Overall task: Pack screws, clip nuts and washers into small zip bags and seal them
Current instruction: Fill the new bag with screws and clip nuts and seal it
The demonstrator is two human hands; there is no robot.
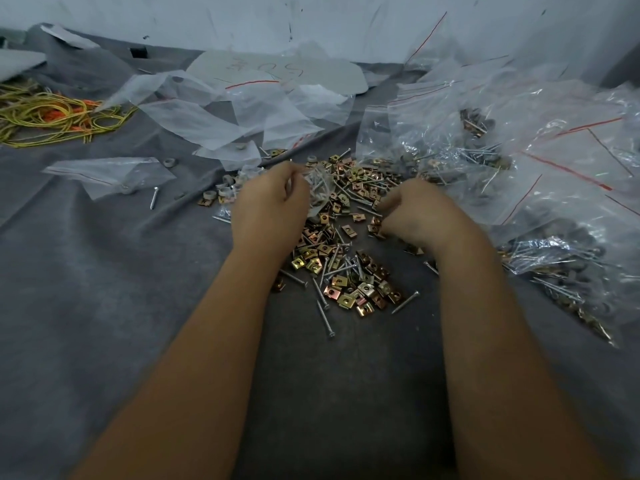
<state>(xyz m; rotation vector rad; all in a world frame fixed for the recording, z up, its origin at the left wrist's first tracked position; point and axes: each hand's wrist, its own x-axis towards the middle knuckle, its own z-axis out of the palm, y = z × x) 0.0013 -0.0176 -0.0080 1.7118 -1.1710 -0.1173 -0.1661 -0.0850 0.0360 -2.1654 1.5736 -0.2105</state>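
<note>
Small packing workshop indicated: grey felt-covered bench (104, 271), scuffed white wall (311, 19), loose hardware heaped (346, 271), filled zip bags piled (519, 150), cord bundle (52, 116).

A matt, slightly fuzzy grey cloth sheet (104, 271) covers the whole work surface, creased in soft folds. On it lies a heap of brassy gold metal clip nuts (349, 292), their plating glinting yellow and coppery. Mixed through them are slim silver metal screws (325, 318), bright and shiny. Dull grey ring washers (225, 192) look matt, their material hard to tell. The clear plastic zip bags with red seal lines (554, 161) are glossy and crinkled, catching white highlights. Far left, thin yellow and orange cords (52, 116) show a faint sheen. The white wall (311, 22) behind is matt and scuffed with dark marks.
</note>
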